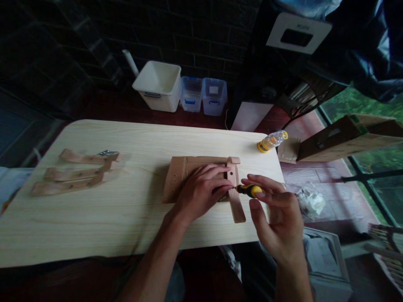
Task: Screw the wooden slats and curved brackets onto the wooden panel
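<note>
A yellow-and-black screwdriver lies sideways, its tip against a curved wooden strip. My right hand holds its yellow end loosely with the fingertips, the thumb a little apart from the others. The strip rests across the right end of a brown wooden box-like piece and has a dark hole above the tip. Over that piece lies my left hand, its thumb and forefinger pinched together beside the screwdriver tip. Whatever sits in that pinch is too small to make out.
Several curved wooden strips lie at the table's left, with a small shiny packet by them. A clear container with yellow ends stands at the back right corner. Beyond the table are a white bin and clear boxes.
</note>
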`<action>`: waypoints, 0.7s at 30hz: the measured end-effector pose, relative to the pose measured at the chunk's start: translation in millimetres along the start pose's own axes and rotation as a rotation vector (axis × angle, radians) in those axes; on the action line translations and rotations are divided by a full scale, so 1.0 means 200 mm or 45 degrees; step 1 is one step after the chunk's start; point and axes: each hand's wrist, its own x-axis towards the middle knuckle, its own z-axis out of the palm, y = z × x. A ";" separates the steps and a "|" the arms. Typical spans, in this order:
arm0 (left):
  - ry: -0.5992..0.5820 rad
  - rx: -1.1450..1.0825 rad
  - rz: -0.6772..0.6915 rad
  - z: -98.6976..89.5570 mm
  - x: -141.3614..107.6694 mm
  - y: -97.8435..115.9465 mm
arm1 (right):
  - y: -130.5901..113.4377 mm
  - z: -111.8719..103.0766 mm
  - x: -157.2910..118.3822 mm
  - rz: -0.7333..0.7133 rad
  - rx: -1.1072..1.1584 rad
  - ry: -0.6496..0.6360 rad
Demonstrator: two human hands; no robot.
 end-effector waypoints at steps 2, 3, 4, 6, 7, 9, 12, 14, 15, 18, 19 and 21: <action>0.011 0.002 -0.001 0.00 0.00 0.00 | 0.01 0.00 0.00 0.000 -0.002 0.007; 0.012 0.002 -0.001 0.00 0.00 0.00 | 0.02 0.00 0.00 -0.002 -0.006 0.016; 0.013 0.003 -0.001 0.01 0.00 0.00 | 0.02 -0.01 0.00 -0.005 -0.012 0.029; 0.018 0.005 0.000 0.01 0.00 0.00 | 0.04 -0.01 0.00 -0.008 -0.021 0.048; 0.021 0.005 0.002 0.01 0.00 0.00 | 0.04 -0.02 0.00 -0.012 -0.023 0.052; 0.022 0.001 0.010 0.01 0.00 -0.01 | 0.03 -0.02 0.00 -0.011 -0.031 0.050; 0.019 -0.004 0.015 0.01 0.00 -0.01 | 0.01 -0.02 0.00 -0.010 -0.045 0.041; 0.010 -0.001 0.010 0.01 0.00 -0.01 | 0.01 -0.02 0.00 -0.020 -0.053 0.041; 0.007 0.001 0.008 0.01 0.00 -0.01 | 0.00 -0.01 0.00 -0.028 -0.058 0.041; 0.004 0.007 0.004 0.01 0.00 -0.01 | 0.01 -0.01 -0.01 -0.043 -0.073 0.041; 0.003 0.007 0.004 0.01 0.00 -0.01 | 0.02 -0.01 -0.01 -0.043 -0.075 0.042; -0.005 0.006 0.007 0.01 0.00 -0.01 | 0.03 -0.02 -0.01 -0.040 -0.077 0.047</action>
